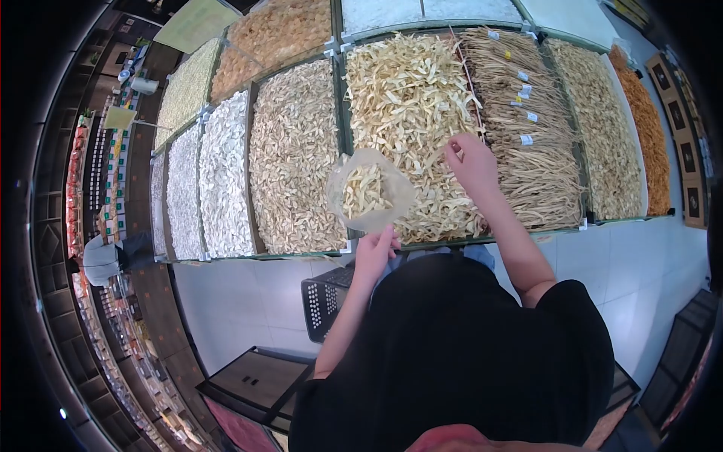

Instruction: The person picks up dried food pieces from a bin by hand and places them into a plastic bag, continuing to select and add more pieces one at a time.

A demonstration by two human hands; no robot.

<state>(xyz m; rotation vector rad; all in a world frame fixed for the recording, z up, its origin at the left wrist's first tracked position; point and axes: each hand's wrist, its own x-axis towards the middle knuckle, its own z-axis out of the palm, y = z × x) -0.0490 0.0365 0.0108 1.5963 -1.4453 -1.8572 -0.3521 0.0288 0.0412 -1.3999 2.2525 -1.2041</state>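
Observation:
My left hand (376,252) grips the lower edge of a translucent plastic bag (399,197) at the front of the bins. The bag's mouth is spread open, and pale dried slices (364,190) lie inside it. To its right, my right hand (474,164) is closed in a pinch over a bin of long, cream-yellow dried slices (407,83). A pale slice (434,157) shows at its fingertips. The bag sits in front of the left part of this bin.
Bundles of thin brown dried roots (527,173) with small labels fill the bin on the right. Smaller tan slices (294,158) and white pieces (226,173) lie in bins to the left. A black crate (324,301) stands on the floor. Another person (105,260) is by the far-left shelves.

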